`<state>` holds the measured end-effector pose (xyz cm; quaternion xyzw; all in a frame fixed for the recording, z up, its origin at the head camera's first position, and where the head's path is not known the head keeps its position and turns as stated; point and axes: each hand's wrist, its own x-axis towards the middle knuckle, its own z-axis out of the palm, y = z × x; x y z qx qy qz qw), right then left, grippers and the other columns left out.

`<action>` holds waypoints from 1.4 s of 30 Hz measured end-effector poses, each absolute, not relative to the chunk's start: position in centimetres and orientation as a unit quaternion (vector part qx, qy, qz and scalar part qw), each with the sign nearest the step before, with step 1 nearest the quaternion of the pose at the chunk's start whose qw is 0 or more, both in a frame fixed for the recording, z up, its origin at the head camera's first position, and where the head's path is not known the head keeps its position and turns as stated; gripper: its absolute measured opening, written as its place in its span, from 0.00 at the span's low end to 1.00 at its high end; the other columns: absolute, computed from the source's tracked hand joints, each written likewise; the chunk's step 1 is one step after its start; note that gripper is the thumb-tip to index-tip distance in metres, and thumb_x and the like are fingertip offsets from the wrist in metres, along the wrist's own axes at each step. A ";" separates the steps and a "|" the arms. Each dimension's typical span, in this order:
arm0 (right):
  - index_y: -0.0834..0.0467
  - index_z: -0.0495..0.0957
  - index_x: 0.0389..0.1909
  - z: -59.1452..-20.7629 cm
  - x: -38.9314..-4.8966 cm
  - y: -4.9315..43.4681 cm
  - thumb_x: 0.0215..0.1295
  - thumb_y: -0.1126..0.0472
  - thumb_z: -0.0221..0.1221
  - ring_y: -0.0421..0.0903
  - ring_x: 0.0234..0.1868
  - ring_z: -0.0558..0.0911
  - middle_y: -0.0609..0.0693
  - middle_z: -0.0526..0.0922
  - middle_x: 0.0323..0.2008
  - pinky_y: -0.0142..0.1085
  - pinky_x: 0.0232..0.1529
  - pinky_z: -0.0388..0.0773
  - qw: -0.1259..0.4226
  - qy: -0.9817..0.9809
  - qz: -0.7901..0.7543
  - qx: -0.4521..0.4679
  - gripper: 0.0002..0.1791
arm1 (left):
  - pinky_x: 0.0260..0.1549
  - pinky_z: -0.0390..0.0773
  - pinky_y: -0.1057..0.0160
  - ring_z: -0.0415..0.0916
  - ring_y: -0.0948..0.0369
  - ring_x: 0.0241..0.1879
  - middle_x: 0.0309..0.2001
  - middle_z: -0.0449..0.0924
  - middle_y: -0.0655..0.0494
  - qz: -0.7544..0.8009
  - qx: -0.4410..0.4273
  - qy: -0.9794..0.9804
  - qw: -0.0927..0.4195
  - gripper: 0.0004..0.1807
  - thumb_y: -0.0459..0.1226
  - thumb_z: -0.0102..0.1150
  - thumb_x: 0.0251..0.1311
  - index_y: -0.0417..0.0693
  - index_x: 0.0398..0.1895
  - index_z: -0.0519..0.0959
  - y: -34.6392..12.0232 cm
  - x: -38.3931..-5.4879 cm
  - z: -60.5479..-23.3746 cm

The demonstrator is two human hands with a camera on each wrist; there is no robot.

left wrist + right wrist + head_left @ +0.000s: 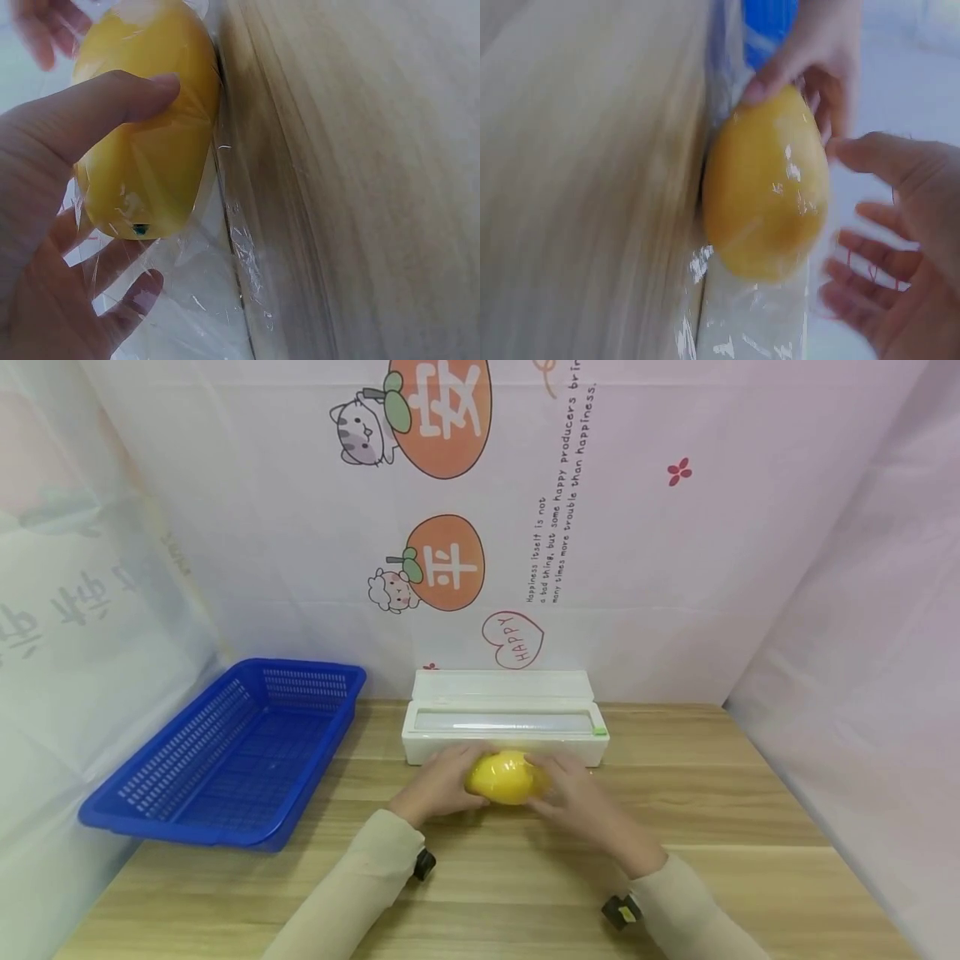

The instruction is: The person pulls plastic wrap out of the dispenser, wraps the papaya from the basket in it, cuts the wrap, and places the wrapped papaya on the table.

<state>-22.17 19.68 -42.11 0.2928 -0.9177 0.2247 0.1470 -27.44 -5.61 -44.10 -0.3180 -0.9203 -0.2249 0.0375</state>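
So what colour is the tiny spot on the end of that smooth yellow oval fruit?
Dark green. The tiny spot shows best in the left wrist view.

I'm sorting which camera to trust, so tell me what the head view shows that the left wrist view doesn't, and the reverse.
Only the head view: the blue basket, the cartoon cat on the backdrop and the person's sleeves.

Only the left wrist view: the dark green spot on the fruit's end.

Both: the yellow fruit, the left hand holding it, part of the right hand, and the wooden table.
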 end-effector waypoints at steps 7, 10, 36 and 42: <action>0.69 0.70 0.63 -42.8 -22.7 18.6 0.54 0.56 0.75 0.58 0.59 0.74 0.64 0.74 0.57 0.50 0.60 0.74 0.122 -0.934 0.224 0.252 0.40 | 0.65 0.62 0.50 0.66 0.57 0.66 0.66 0.72 0.62 -0.230 -0.321 -0.918 0.041 0.42 0.47 0.79 0.48 0.59 0.68 0.71 -5.8 -28.0 -44.5; 0.69 0.71 0.62 -43.1 -23.4 18.5 0.53 0.56 0.76 0.57 0.58 0.75 0.63 0.75 0.56 0.50 0.59 0.75 0.117 -0.933 0.234 0.246 0.39 | 0.64 0.61 0.51 0.66 0.58 0.64 0.66 0.72 0.65 -0.232 -0.321 -0.917 0.044 0.42 0.49 0.79 0.47 0.62 0.68 0.71 -6.0 -28.4 -44.8; 0.61 0.71 0.66 -43.8 -26.1 20.2 0.55 0.45 0.74 0.54 0.62 0.69 0.57 0.71 0.61 0.55 0.63 0.69 -0.020 -0.905 0.361 0.225 0.42 | 0.63 0.68 0.56 0.72 0.60 0.58 0.58 0.77 0.60 -0.334 -0.320 -0.887 -0.006 0.42 0.50 0.82 0.43 0.51 0.63 0.75 -7.1 -29.5 -45.5; 0.60 0.71 0.66 -43.9 -26.0 20.4 0.55 0.45 0.74 0.55 0.62 0.69 0.57 0.71 0.62 0.55 0.63 0.69 -0.024 -0.902 0.369 0.223 0.42 | 0.64 0.67 0.54 0.71 0.58 0.61 0.61 0.76 0.56 -0.343 -0.350 -0.872 -0.016 0.43 0.49 0.80 0.46 0.48 0.66 0.73 -7.7 -29.3 -45.1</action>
